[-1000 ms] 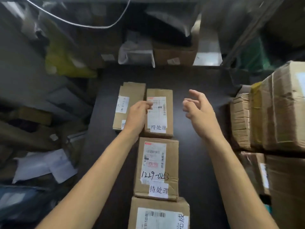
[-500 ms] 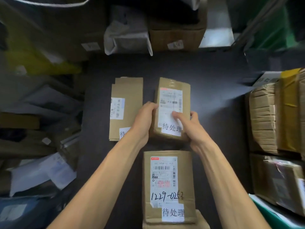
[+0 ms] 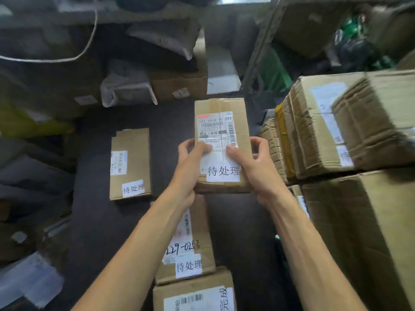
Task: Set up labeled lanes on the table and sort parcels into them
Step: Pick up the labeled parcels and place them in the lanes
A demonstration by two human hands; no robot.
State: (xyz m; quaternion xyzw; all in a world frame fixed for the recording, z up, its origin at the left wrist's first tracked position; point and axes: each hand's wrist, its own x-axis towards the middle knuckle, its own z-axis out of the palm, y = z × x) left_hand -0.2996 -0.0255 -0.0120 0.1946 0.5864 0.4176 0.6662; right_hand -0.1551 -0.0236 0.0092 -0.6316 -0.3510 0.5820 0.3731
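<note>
now both hands (image 3: pixel 190 162) grip parcel (image 3: pixel 222 140).

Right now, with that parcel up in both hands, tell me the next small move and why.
Probably lower the lifted parcel onto the bare dark table, just right of the flat parcel. The left grip and right grip hold it seemingly clear of the surface. Its sticker reads 待处理, matching the flat parcel's and the numbered parcel's, so it likely belongs with them.
</note>
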